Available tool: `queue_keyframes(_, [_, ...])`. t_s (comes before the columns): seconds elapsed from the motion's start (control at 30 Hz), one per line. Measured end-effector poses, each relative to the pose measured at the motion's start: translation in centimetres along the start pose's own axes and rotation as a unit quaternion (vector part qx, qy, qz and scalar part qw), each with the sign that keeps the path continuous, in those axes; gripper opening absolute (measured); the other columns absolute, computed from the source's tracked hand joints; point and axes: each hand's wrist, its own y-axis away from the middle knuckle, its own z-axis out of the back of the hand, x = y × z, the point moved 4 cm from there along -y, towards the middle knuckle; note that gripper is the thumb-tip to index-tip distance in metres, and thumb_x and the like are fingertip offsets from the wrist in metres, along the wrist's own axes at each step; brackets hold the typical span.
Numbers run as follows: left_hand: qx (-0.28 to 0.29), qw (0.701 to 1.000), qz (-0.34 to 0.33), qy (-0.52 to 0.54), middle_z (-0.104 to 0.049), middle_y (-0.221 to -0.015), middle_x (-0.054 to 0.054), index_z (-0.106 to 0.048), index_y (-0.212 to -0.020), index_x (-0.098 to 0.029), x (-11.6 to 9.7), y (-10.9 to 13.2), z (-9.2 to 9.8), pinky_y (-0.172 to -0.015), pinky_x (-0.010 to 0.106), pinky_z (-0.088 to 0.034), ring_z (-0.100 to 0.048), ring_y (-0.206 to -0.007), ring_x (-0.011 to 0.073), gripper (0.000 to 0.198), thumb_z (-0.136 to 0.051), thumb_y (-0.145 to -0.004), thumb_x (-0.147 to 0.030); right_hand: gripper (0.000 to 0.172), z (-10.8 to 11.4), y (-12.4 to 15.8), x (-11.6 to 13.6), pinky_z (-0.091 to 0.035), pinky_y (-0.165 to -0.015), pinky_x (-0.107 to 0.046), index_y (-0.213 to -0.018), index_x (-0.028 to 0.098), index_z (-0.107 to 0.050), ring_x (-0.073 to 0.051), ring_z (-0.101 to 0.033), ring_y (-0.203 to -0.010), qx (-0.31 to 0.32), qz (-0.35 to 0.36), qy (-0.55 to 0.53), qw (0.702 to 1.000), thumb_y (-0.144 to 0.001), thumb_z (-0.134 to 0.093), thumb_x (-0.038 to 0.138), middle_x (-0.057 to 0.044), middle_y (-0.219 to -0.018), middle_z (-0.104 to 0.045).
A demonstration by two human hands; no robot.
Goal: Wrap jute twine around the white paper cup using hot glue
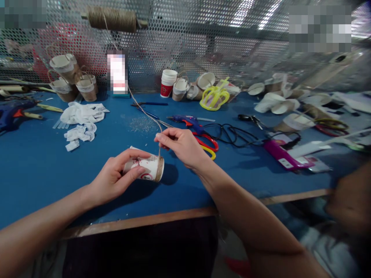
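Head view | left hand [111, 177]: gripping a sideways paper cup [149, 166] over the blue table [37, 166] | right hand [182, 146]: pinching twine [159, 170], which bands the cup's end and leads up to the spool [113, 20] | glue gun [193, 122]: beyond the right hand

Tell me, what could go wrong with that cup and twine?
The twine is wrapped near one end of the cup, so loops might slip off. The left hand grips the cup's side; squeezing too hard could dent it. Between the spool and the right hand, the twine appears to pass near the glue gun and could snag.
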Motion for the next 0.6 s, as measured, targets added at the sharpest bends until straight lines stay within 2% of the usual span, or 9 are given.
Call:
queue_keyframes(0.2, [-0.007, 0.999, -0.027, -0.015, -0.067, -0.087, 0.001, -0.055, -0.105, -0.018, -0.31, 0.16, 0.09, -0.054, 0.013, -0.043, -0.056, -0.059, 0.0055, 0.021, -0.052, -0.084, -0.015, 0.02, -0.35, 0.1, -0.06, -0.036, -0.05, -0.022, -0.068, 0.014, -0.061, -0.007, -0.047, -0.052, 0.018, -0.007, 0.011, 1.0, -0.076, -0.058, 0.032, 0.002, -0.058, -0.056])
queue_keyframes(0.37, [-0.006, 0.999, -0.041, -0.029, -0.067, -0.077, -0.001, -0.054, -0.105, -0.018, -0.3, 0.33, -0.01, -0.045, 0.012, -0.039, -0.05, -0.047, 0.0039, 0.021, -0.052, -0.084, -0.015, 0.02, -0.7, 0.21, -0.15, -0.036, -0.051, -0.022, -0.068, 0.013, -0.061, -0.007, -0.047, -0.053, 0.034, -0.02, 0.014, 0.999, -0.076, -0.058, 0.031, 0.001, -0.059, -0.056])
queue_keyframes(0.6, [-0.021, 0.998, -0.047, -0.034, -0.068, -0.076, 0.001, -0.054, -0.105, -0.018, -0.41, 0.62, 0.18, -0.047, 0.014, -0.042, -0.053, -0.047, 0.005, 0.021, -0.052, -0.085, -0.016, 0.021, -0.99, 0.44, -0.1, -0.036, -0.052, -0.022, -0.069, 0.013, -0.061, -0.007, -0.048, -0.055, 0.051, -0.021, 0.021, 0.998, -0.076, -0.057, 0.033, 0.001, -0.06, -0.056])
